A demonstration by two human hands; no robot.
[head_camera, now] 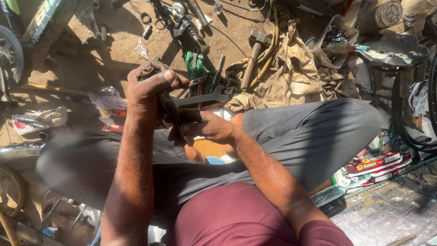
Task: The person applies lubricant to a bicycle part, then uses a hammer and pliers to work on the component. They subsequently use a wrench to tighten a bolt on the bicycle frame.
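Hammer (256, 53) on dirty cloth (296, 75); green cord (195, 64) nearby.

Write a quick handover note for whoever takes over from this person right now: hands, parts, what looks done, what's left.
Left hand: closed around a small dark metal part, raised above the lap.
Right hand: gripping the handle of an open-ended spanner, jaw pointing right.
A dark bar runs between both hands; how it joins the part is hidden.
Nearby on the dirt: hammer beside a tan cloth, tray of small hardware.
Done: not clear from this view.
Left: probably further spanner work on the held piece.
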